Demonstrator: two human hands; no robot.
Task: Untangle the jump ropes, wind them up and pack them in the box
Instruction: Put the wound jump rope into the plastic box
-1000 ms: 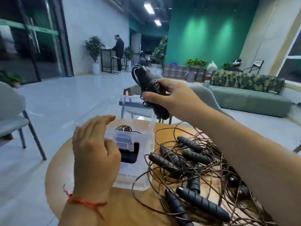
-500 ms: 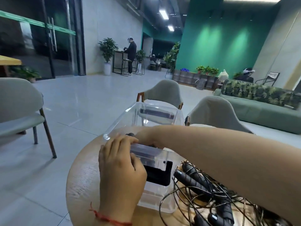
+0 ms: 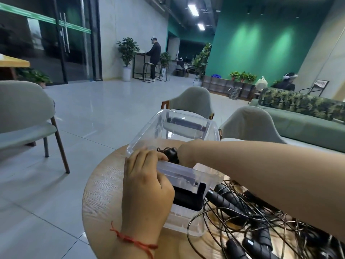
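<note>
A left hand (image 3: pixel 147 189) grips the near rim of a clear plastic box (image 3: pixel 143 133) on a round wooden counter (image 3: pixel 104 193). The right hand (image 3: pixel 183 156) reaches inside the box beside a wound jump rope (image 3: pixel 170 153); its grip cannot be told. Tangled jump ropes (image 3: pixel 252 221) lie at the counter's near right edge, touching the box.

One box (image 3: pixel 143 133), three chairs (image 3: pixel 24 116), one table (image 3: pixel 104 193)

The clear box (image 3: pixel 149 128) stands open on the bench (image 3: pixel 104 193), a black wound rope (image 3: pixel 170 153) inside. At its 4 o'clock sprawls a tangle of black-handled jump ropes (image 3: pixel 226 201).
</note>
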